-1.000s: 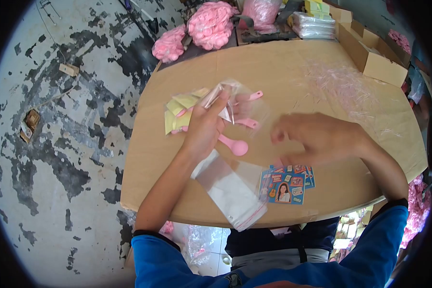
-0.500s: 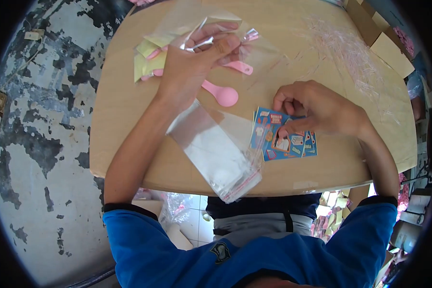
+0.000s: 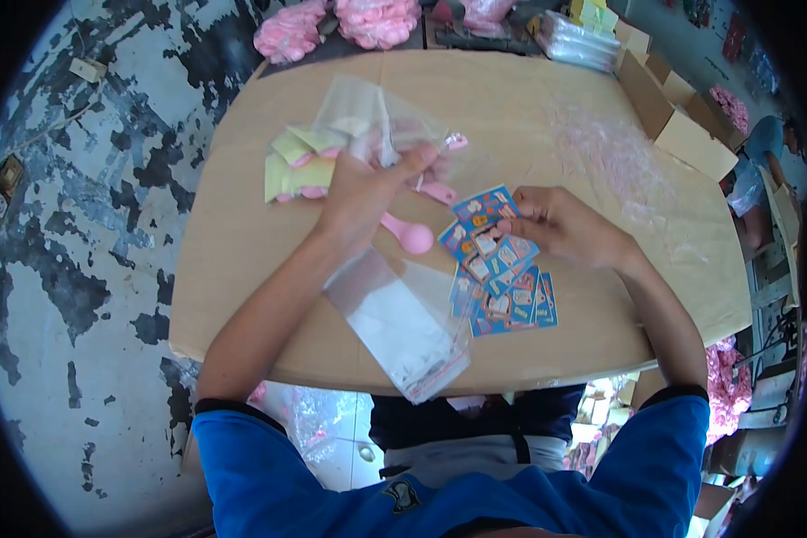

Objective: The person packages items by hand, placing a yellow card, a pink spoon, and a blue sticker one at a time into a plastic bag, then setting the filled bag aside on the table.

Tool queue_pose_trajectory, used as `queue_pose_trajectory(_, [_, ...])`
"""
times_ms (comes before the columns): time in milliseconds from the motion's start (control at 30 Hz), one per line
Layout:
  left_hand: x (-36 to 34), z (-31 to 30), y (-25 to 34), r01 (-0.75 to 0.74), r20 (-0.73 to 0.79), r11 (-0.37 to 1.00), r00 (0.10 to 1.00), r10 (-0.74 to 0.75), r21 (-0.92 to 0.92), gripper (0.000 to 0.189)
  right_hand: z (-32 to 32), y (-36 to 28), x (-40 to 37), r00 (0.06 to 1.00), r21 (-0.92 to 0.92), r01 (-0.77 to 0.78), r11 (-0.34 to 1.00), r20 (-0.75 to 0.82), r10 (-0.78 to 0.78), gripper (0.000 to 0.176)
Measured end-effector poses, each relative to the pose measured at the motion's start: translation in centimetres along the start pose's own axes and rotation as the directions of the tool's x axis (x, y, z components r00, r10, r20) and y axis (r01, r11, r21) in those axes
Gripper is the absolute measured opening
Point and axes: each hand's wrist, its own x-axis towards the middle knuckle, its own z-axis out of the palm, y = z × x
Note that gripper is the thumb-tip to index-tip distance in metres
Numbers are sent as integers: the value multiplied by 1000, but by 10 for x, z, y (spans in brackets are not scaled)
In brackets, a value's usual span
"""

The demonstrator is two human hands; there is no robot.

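My left hand (image 3: 360, 195) is closed on a clear plastic bag (image 3: 354, 103), and its fingers show blurred through the film. Pinched in my right hand (image 3: 572, 231) are blue printed cards (image 3: 486, 235), raised and tilted over the table. Beneath them lies a loose pile of similar blue cards (image 3: 547, 314). A pink spoon (image 3: 413, 237) rests between the hands, its handle end partly hidden by my left hand. Yellow paper pieces with pink items (image 3: 298, 176) sit left of that hand. Nearer my body is a stack of clear bags with adhesive strips (image 3: 390, 332).
Thin clear plastic strips (image 3: 614, 170) litter the brown table (image 3: 242, 287) at right. Pink bundles (image 3: 378, 22) and stacked clear packs (image 3: 578, 43) stand beyond the far edge. Open cardboard boxes (image 3: 690, 134) border the right side, where another person (image 3: 762, 148) is seen.
My right hand has lifted some blue cards off the pile and moved them toward my left hand. The left hand still holds the bag. The view has tilted up, showing more beyond the table.
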Motion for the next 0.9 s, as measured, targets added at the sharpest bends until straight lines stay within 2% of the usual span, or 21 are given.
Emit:
queue_pose_trajectory(100, [-3, 4, 5, -1, -39, 1000, 999, 1, -1, 34, 4, 5, 3, 979, 52, 107, 993, -178, -97, 26])
queue_pose_trajectory(133, [-3, 4, 6, -13, -34, 1000, 999, 13, -1, 34, 4, 3, 4, 980, 122, 46, 991, -197, -21, 26])
queue_pose_trajectory(200, [-2, 3, 8, -22, -43, 1000, 999, 21, -15, 36, 1, -7, 1, 968, 268, -83, 960, -206, 141, 26])
queue_pose_trajectory(300, [-4, 9, 6, -61, -78, 997, 995, 58, -38, 34, 3, -19, -3, 982, 363, -67, 930, -139, 125, 27])
queue_pose_trajectory(400, [-9, 19, 12, -22, 13, 997, 1000, 23, -67, 33, 14, -22, -3, 979, 417, -27, 909, -174, 109, 27])
queue_pose_trajectory(500, [-15, 23, 13, 6, 21, 1000, 1000, -6, 28, 39, 14, -23, -4, 978, 281, -76, 957, -166, 126, 25])
queue_pose_trajectory(600, [-18, 26, 10, -13, 50, 1000, 999, 12, 20, 37, 20, -7, 0, 987, 156, 73, 985, -153, -49, 23])
queue_pose_trajectory(700, [-23, 30, 12, -71, 130, 985, 990, 51, 157, 34, 25, -15, -1, 982, 299, 65, 952, -190, -7, 23])
queue_pose_trajectory(800, [-24, 33, 15, 8, 62, 999, 998, -10, 43, 32, 22, -26, -2, 987, 424, 36, 905, -158, 35, 24])
queue_pose_trajectory(900, [-25, 36, 28, 107, 22, 982, 994, -104, -156, 26, 25, -29, -3, 983, 450, 47, 892, -181, 40, 26])
